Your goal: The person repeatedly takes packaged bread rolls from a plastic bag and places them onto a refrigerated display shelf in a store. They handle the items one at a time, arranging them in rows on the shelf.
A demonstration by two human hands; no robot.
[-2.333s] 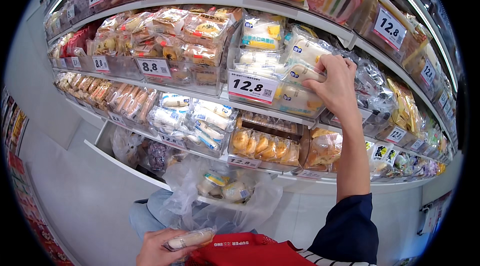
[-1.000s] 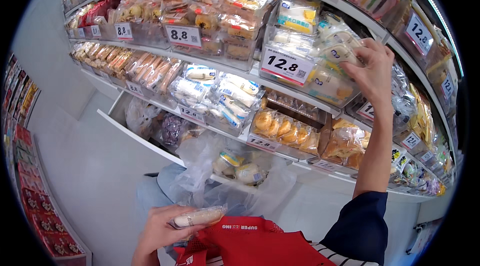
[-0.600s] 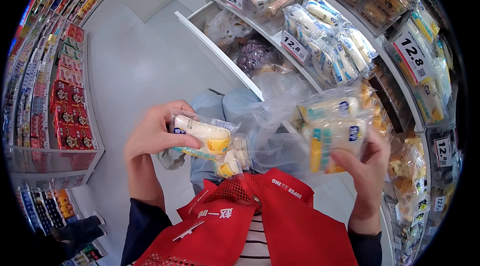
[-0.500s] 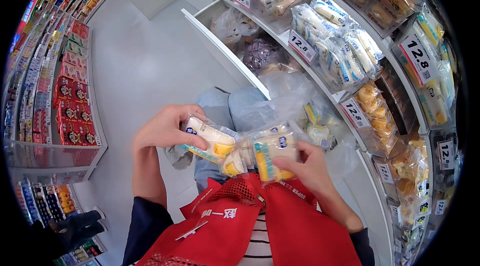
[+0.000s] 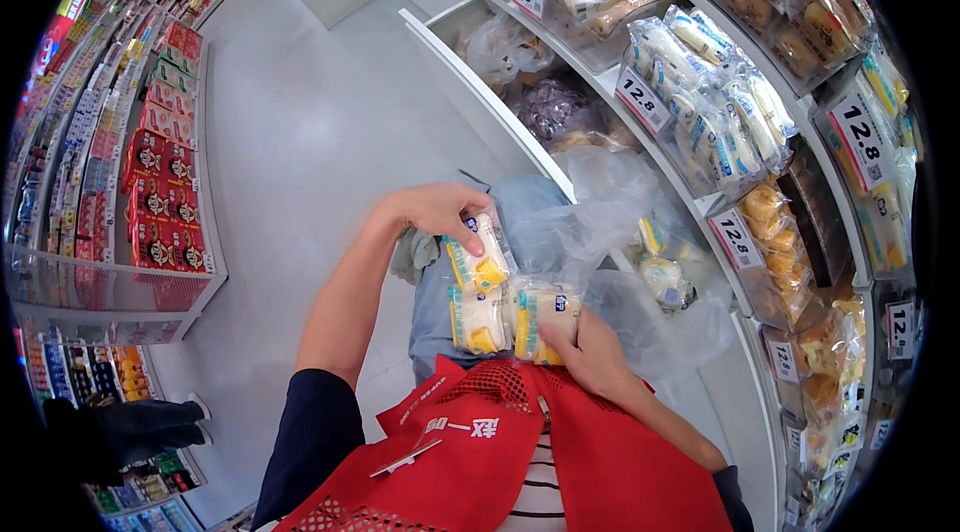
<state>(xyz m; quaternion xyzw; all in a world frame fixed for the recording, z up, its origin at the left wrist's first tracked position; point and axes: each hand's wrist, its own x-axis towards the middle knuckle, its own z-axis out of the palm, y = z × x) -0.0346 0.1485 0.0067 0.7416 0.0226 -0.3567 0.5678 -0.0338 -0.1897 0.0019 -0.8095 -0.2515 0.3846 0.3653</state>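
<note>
My left hand [image 5: 447,212] pinches the top of a packaged bread [image 5: 482,257], a white loaf in clear wrap with yellow and teal print. Just below it another like bread pack [image 5: 478,320] rests over my lap, touching the first. My right hand [image 5: 588,350] is closed on the side of a third bread pack [image 5: 549,317], its thumb across the front. The three packs sit close together above my jeans and red vest. Right of them lies a crumpled clear plastic bag [image 5: 615,202], draped over the edge of an open drawer.
The white drawer [image 5: 490,117] holds bagged goods and more bread packs [image 5: 665,280]. Curved shelves with wrapped breads [image 5: 710,97] and price tags rise on the right. At left stands a shelf of red boxes [image 5: 165,202]. Another person's legs [image 5: 155,429] show at lower left.
My left hand has moved right, turning its bread pack more upright. The packs now sit closer together and lower over my lap. The whole view has shifted slightly.
</note>
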